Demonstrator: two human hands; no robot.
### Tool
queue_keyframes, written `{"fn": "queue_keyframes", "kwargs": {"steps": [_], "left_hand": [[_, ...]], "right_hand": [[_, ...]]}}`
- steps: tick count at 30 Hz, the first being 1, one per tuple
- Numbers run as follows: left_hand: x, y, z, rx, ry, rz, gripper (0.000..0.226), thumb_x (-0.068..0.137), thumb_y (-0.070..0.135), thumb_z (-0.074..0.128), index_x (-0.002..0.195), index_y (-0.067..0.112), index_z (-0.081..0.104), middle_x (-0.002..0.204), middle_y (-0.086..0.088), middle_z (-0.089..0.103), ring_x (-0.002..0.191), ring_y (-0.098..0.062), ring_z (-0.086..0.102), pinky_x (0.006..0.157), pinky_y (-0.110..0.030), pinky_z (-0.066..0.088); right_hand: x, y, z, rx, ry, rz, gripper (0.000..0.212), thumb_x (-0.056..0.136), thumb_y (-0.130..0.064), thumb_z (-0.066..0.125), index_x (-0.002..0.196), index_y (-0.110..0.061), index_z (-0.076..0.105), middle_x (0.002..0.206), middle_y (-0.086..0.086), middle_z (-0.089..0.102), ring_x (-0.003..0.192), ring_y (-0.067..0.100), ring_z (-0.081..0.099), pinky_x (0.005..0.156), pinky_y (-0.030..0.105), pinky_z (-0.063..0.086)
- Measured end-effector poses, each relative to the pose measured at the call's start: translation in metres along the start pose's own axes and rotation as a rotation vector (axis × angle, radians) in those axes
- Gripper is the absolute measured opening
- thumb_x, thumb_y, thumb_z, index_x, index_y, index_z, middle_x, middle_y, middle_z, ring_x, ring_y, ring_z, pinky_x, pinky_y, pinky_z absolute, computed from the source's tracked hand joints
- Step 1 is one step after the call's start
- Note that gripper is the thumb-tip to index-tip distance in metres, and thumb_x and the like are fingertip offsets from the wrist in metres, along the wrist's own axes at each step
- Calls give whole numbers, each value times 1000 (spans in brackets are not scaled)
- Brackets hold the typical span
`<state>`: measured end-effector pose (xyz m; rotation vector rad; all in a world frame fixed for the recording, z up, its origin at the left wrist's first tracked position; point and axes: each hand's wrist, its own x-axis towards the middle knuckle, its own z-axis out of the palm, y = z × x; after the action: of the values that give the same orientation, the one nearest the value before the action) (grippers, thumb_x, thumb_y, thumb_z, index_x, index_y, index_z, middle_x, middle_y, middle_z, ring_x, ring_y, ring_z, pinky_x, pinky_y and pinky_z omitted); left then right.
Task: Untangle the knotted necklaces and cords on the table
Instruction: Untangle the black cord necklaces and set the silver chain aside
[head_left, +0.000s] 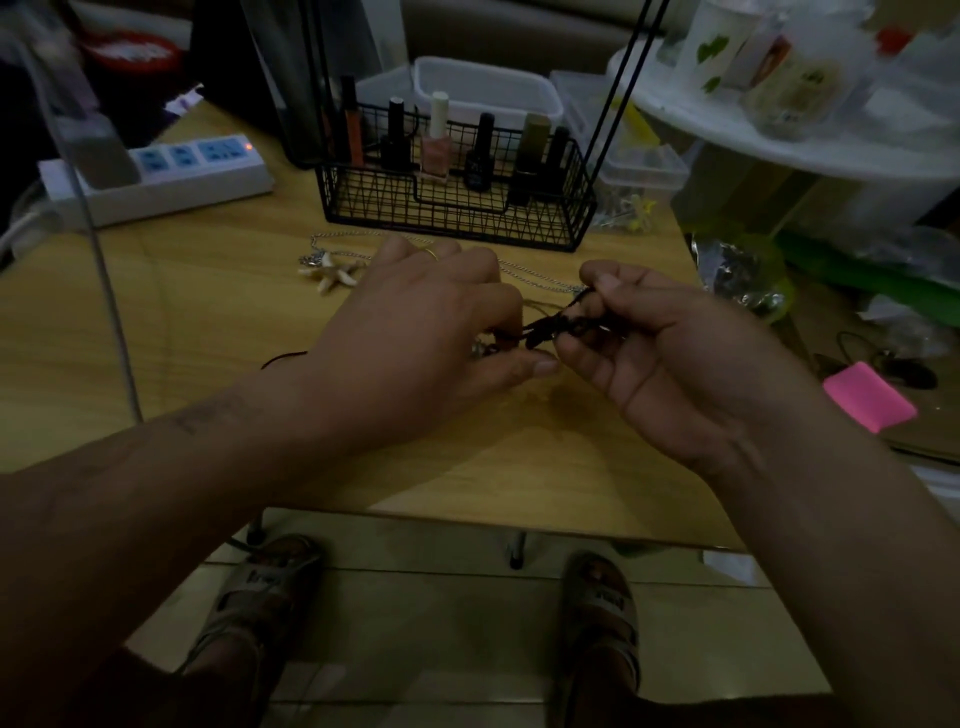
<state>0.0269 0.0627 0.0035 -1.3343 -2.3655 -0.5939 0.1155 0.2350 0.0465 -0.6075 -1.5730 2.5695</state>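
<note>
I see left hand (415, 322) and right hand (660, 338) both pinching knotted black cord (550, 325) — held just above wooden table (208, 322) centre; starfish-pendant chain necklace (332, 273) lies toward far edge, near wire basket (457, 208).

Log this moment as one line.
phase: untangling | left hand: pinches black cord | right hand: pinches black cord | silver chain: lies on table behind hands | cord: bunched between hands

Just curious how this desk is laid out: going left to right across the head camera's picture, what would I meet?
Power strip → left hand → knotted black cord → right hand → pink block.
</note>
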Motion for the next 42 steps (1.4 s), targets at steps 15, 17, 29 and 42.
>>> {"fn": "queue_keyframes", "kwargs": {"steps": [15, 17, 29, 42], "left_hand": [[1, 4, 0, 62, -107, -28, 43, 100, 52, 35, 96, 29, 71, 94, 9, 56, 89, -17, 52, 79, -40, 30], [1, 6, -1, 44, -112, -46, 42, 101, 48, 33, 94, 29, 69, 92, 10, 55, 88, -17, 51, 80, -42, 32], [-9, 3, -7, 17, -219, 88, 46, 99, 64, 36, 93, 34, 70, 102, 7, 54, 93, -12, 50, 86, -41, 33], [-5, -2, -7, -59, -137, 14, 48, 99, 67, 36, 99, 38, 76, 101, 10, 54, 95, -11, 51, 88, -40, 29]], "right_hand": [[2, 2, 5, -130, -75, -74, 21, 107, -7, 42, 111, -9, 62, 68, 0, 48, 58, 9, 49, 50, 23, 49], [2, 2, 5, -148, -95, -70, 20, 107, -8, 43, 112, -10, 62, 69, 0, 47, 58, 9, 48, 51, 23, 47], [11, -3, -3, 16, -24, -170, 18, 109, -9, 42, 117, -10, 58, 73, 1, 56, 70, 14, 64, 68, 29, 57], [7, -6, 0, 211, 55, 5, 18, 107, -4, 41, 116, -7, 57, 74, 5, 53, 58, 11, 55, 49, 19, 49]]}}
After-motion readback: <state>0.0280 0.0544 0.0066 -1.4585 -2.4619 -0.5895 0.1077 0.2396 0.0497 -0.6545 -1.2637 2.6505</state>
